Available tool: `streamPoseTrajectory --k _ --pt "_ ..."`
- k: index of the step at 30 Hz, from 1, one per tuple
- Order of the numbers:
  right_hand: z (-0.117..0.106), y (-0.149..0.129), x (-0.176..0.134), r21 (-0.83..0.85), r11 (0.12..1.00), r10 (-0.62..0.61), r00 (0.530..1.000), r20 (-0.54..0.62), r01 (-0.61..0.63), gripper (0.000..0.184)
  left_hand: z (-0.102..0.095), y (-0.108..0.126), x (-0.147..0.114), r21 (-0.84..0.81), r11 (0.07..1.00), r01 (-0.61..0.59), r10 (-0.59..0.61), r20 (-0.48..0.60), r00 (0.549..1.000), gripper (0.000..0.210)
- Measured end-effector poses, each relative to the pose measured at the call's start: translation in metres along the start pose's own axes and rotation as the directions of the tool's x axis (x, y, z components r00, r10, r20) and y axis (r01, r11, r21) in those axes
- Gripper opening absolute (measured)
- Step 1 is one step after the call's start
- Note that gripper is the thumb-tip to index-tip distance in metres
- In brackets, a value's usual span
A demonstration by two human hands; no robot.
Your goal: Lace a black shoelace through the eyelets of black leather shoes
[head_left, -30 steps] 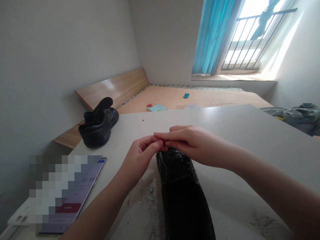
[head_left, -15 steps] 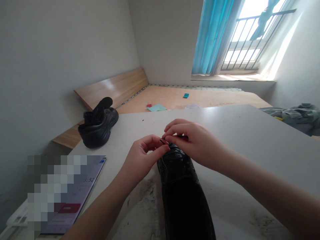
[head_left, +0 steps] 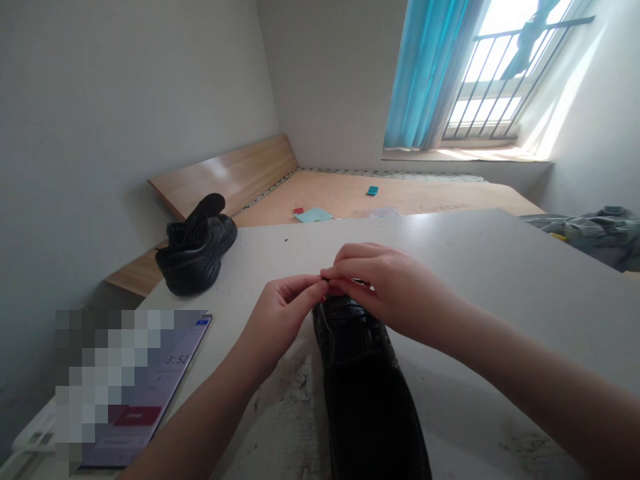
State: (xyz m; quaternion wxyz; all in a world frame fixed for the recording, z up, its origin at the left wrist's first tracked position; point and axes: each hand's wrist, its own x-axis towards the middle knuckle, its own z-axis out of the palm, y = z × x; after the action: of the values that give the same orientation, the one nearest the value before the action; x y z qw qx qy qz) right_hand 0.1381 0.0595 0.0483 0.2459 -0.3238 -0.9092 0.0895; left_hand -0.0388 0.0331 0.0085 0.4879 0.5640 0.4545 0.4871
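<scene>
A black shoe [head_left: 373,393] stands on the white table in front of me, pointing away, with its near part cut off by the bottom edge. My left hand [head_left: 280,317] pinches a thin black shoelace [head_left: 364,283] just above the shoe's far end. Fingertips of my right hand [head_left: 393,283] meet the left ones there and press on the same lace. A short dark piece of it shows under the right fingers; the rest is hidden. The second black shoe [head_left: 195,260] rests at the table's far left corner, its tongue sticking up.
At the left edge lies a lit screen device [head_left: 180,373], partly blurred out. The white table [head_left: 460,247] has dark worn patches. Beyond it, a wooden surface [head_left: 430,193] carries a teal item [head_left: 373,191] and a pale green sheet [head_left: 314,215]. Crumpled cloth [head_left: 600,233] lies on the right.
My left fingertips have closed together onto the lace, whose end stuck out between them before. The right hand has dipped slightly. Both shoes stay put.
</scene>
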Motion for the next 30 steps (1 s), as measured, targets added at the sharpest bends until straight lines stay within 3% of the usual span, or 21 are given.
streamPoseTrajectory --k 4,7,10,13,16,18,19,20,22,24,25,27,29,30 --pt "0.000 -0.003 -0.001 -0.215 0.972 -0.084 0.996 0.039 0.091 0.017 0.001 -0.004 0.002 0.067 0.997 -0.040 0.043 -0.041 0.998 0.028" --pt "0.002 -0.004 -0.002 -0.216 0.974 -0.073 0.997 0.009 0.073 0.017 -0.001 -0.006 0.002 0.161 0.981 -0.105 0.115 -0.055 0.992 0.027" --pt "0.004 -0.005 -0.003 -0.186 0.982 -0.036 0.996 -0.084 0.020 0.019 -0.004 -0.005 0.000 0.355 0.905 -0.233 0.279 -0.083 0.957 0.021" --pt "0.003 -0.006 -0.002 -0.115 0.993 -0.009 0.996 -0.093 -0.002 0.022 -0.005 -0.002 -0.005 0.561 0.718 -0.413 0.529 -0.054 0.847 0.015" --pt "-0.003 -0.009 -0.002 0.099 0.994 0.041 0.999 0.000 -0.041 0.026 -0.004 0.003 -0.009 0.653 0.519 -0.551 0.709 0.030 0.704 0.011" --pt "-0.008 -0.011 -0.002 0.241 0.967 0.059 0.993 0.104 -0.083 0.029 -0.003 0.005 -0.012 0.665 0.461 -0.587 0.762 0.042 0.646 0.009" --pt "-0.010 -0.011 -0.002 0.308 0.945 0.067 0.985 0.161 -0.114 0.030 -0.003 0.005 -0.013 0.650 0.478 -0.591 0.766 0.022 0.643 0.008" --pt "-0.012 -0.012 -0.002 0.381 0.912 0.071 0.973 0.218 -0.152 0.031 -0.004 0.005 -0.013 0.619 0.523 -0.587 0.753 -0.012 0.658 0.007" --pt "-0.015 -0.013 -0.003 0.569 0.791 0.060 0.953 0.296 -0.226 0.033 -0.004 0.004 -0.014 0.504 0.661 -0.557 0.673 -0.071 0.736 0.009" --pt "-0.020 -0.013 -0.003 0.720 0.654 0.032 0.959 0.281 -0.233 0.034 -0.004 0.003 -0.014 0.354 0.792 -0.498 0.548 -0.051 0.835 0.020" --pt "-0.023 -0.013 -0.003 0.732 0.649 0.033 0.969 0.245 -0.208 0.033 -0.004 0.002 -0.014 0.301 0.837 -0.458 0.481 -0.003 0.877 0.023" --pt "-0.032 -0.012 -0.004 0.566 0.809 0.072 0.983 0.171 -0.158 0.031 -0.002 0.002 -0.014 0.271 0.884 -0.381 0.363 0.115 0.925 0.024" --pt "-0.043 -0.012 -0.007 0.170 0.972 0.144 0.982 0.118 -0.163 0.030 0.000 0.002 -0.014 0.327 0.883 -0.335 0.276 0.213 0.937 0.036" --pt "-0.048 -0.011 -0.009 -0.029 0.983 0.185 0.977 0.105 -0.183 0.031 0.001 0.002 -0.015 0.363 0.872 -0.328 0.247 0.252 0.936 0.045"
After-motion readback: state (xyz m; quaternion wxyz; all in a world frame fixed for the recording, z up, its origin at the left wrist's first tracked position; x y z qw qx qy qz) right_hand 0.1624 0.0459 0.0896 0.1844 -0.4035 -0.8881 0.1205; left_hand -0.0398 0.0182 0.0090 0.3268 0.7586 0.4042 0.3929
